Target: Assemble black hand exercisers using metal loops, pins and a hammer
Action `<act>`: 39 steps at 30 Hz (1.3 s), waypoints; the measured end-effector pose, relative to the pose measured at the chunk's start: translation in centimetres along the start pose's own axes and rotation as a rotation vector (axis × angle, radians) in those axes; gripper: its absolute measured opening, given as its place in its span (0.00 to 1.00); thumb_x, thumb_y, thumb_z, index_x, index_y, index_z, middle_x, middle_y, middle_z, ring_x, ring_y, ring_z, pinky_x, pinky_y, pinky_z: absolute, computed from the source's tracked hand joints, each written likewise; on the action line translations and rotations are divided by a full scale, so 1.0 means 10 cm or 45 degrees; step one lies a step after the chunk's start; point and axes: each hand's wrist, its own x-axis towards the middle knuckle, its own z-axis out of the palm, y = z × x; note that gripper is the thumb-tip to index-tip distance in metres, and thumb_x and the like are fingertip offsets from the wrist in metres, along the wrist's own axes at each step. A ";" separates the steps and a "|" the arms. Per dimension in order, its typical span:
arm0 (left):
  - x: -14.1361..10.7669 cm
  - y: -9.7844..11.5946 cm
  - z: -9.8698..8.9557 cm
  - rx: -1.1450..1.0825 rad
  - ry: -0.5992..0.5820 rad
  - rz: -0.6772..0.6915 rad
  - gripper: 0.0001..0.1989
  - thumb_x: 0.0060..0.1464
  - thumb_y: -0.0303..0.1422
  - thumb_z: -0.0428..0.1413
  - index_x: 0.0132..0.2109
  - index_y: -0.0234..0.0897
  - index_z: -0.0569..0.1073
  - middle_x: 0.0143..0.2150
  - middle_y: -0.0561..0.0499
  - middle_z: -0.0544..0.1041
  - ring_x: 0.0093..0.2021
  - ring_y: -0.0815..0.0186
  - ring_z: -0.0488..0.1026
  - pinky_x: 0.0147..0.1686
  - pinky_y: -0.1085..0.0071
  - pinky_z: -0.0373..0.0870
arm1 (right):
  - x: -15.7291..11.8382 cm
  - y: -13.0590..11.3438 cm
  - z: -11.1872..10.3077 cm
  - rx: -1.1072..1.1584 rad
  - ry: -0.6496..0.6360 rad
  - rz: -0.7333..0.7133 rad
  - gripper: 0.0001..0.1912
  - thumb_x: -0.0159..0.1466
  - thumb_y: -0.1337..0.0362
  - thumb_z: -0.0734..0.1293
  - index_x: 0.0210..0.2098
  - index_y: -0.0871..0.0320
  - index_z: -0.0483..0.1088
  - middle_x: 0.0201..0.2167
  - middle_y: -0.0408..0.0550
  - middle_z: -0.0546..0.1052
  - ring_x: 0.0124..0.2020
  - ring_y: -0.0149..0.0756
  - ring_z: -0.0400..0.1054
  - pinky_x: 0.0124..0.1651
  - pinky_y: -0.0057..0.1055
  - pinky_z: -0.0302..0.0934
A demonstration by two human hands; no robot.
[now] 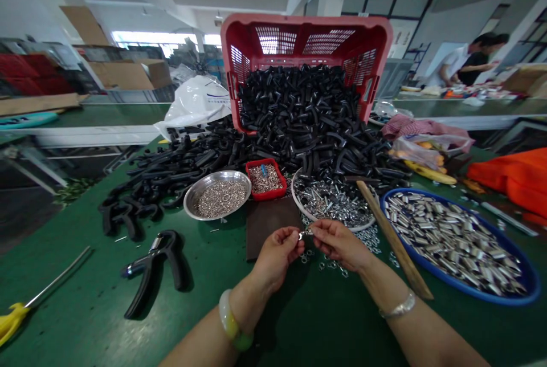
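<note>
The work in hand is small: at lower centre of the frame, the left hand [277, 253] and the right hand [339, 244] come together above the bench [299, 321]. Each hand pinches with thumb and fingers, and together they hold one small metal part [306, 234] up in the air between them. The part is too small to tell its exact form. The hands are not spread, and the other fingers curl lightly.

Just under the hands, many loose rings [325, 264] lie on the green surface. A dark board [269, 224] lies near the left hand, and a round tray [333, 202] of bolts sits just beyond the right hand. A long wooden stick [395, 241] lies to the right of it, beside a blue tray [453, 241] of metal sleeves.

At upper centre, a red crate [305, 31] lies tipped, with a heap of black pieces [299, 110] spilling from it. To the left are a steel bowl [217, 196] of small rings and a black hand tool [156, 270]. A co-worker [470, 59] stands far away at upper right.
</note>
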 end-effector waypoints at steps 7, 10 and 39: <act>0.04 -0.04 0.08 0.427 0.015 0.315 0.10 0.40 0.29 0.60 0.31 0.33 0.66 0.24 0.54 0.69 0.24 0.73 0.68 0.27 0.76 0.67 | -0.07 -0.22 0.12 -0.812 0.179 -0.464 0.10 0.58 0.57 0.60 0.34 0.58 0.64 0.27 0.46 0.70 0.30 0.34 0.66 0.29 0.30 0.60; 0.07 -0.01 0.10 0.554 -0.034 0.393 0.08 0.44 0.31 0.57 0.32 0.34 0.66 0.26 0.53 0.70 0.26 0.72 0.68 0.28 0.75 0.66 | -0.05 -0.26 0.22 -1.098 0.284 -0.782 0.09 0.61 0.61 0.56 0.36 0.57 0.64 0.33 0.49 0.72 0.36 0.37 0.66 0.39 0.34 0.59; 1.52 0.99 0.72 2.716 -0.545 0.946 0.14 0.55 0.26 0.44 0.44 0.34 0.70 0.41 0.42 0.69 0.39 0.62 0.69 0.39 0.69 0.62 | 0.06 -0.03 -0.22 -1.004 0.299 -0.591 0.08 0.61 0.66 0.55 0.38 0.57 0.63 0.28 0.45 0.72 0.32 0.35 0.68 0.37 0.32 0.59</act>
